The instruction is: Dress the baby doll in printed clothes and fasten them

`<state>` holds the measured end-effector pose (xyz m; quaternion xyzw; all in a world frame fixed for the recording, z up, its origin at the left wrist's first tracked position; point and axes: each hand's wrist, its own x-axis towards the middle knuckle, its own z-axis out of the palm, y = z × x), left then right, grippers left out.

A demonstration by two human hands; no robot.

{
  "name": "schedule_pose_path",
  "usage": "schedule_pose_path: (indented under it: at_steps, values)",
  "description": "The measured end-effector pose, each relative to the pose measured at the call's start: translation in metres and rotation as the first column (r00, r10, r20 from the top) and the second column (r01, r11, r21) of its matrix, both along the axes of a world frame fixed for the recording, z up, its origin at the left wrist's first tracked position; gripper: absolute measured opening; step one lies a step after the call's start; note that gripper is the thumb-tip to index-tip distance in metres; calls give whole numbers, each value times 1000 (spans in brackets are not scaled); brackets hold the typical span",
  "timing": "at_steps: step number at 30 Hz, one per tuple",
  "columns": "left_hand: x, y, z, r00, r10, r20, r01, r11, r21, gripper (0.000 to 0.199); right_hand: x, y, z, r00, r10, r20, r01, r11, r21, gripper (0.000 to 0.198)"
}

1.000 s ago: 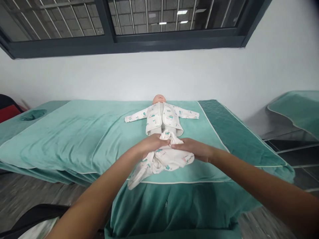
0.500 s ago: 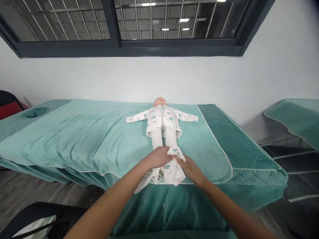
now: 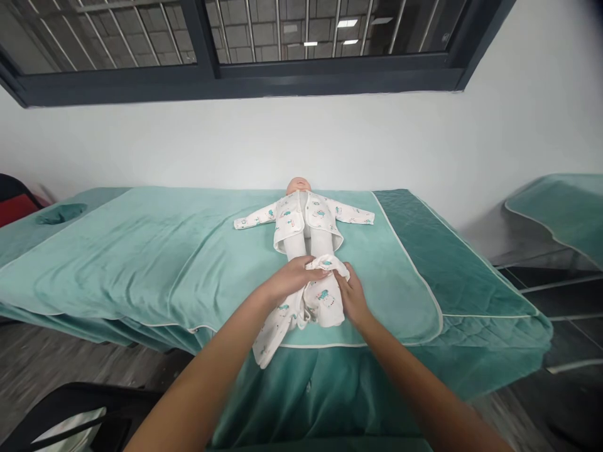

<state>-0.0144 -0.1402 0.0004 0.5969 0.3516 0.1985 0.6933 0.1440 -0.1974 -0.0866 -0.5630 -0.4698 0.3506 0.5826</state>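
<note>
A baby doll [image 3: 298, 184] lies on its back on the green bed, its head toward the wall. It wears a white printed jacket [image 3: 288, 216], open at the front, with both sleeves spread sideways. White printed baby pants [image 3: 325, 304] are bunched around the doll's lower legs [image 3: 321, 243]. My left hand [image 3: 298, 276] grips their gathered waistband from the left, and my right hand [image 3: 352, 292] pinches it from the right. One pant leg hangs toward the bed's front edge at lower left. The doll's feet are hidden inside the cloth.
A light green sheet [image 3: 141, 251] covers most of the bed, with a darker quilted cover [image 3: 438, 263] at right. Behind stand a white wall and a barred window [image 3: 306, 81]. A black chair or bag [image 3: 80, 402] sits at lower left, and another green-covered surface [image 3: 565, 207] at right.
Both hands have drawn the pants' waistband further up the doll's legs, toward its body. More of the right side of the pants is now stretched over the leg. The view has shifted slightly.
</note>
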Motion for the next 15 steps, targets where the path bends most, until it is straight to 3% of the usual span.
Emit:
schedule_pose_path:
  at_steps: [3, 8, 15]
  values:
    - [-6, 9, 9, 996, -67, 50, 72, 992, -107, 54, 5, 9, 5, 999, -46, -2, 46, 999, 16, 29]
    - [-9, 23, 10, 985, -159, 62, 165, 982, -94, 58, 11, 25, 7, 982, -116, -150, 117, 993, -2, 32]
    - [8, 12, 7, 986, 27, 164, 2, 984, -176, 51, 20, 35, 7, 948, -123, -295, 113, 992, -51, 47]
